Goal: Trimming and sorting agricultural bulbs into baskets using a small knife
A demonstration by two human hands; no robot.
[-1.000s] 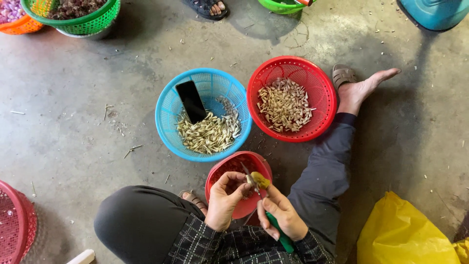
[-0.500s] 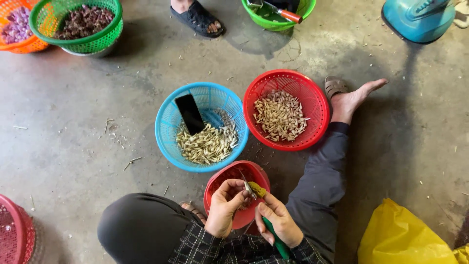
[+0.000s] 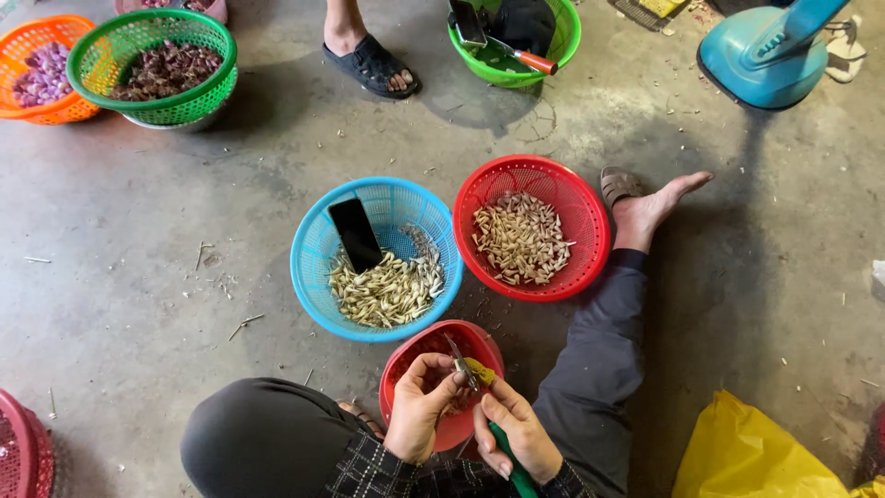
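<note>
Left hand [image 3: 419, 408]: fingers pinched on a small pale clove [image 3: 458, 372], held over the small red plastic bowl [image 3: 441, 352] at the person's lap. Right hand [image 3: 516, 432]: closed around a green-handled knife [image 3: 510, 457], its blade tip touching the clove. Just beyond the bowl: round blue plastic basket [image 3: 318, 249] holding pale yellowish cloves and a black phone [image 3: 355, 234] leaning on its wall. Beside it, touching: round red plastic basket [image 3: 581, 198] of whiter cloves. Yellow plastic bag [image 3: 747, 452] at the person's right
</note>
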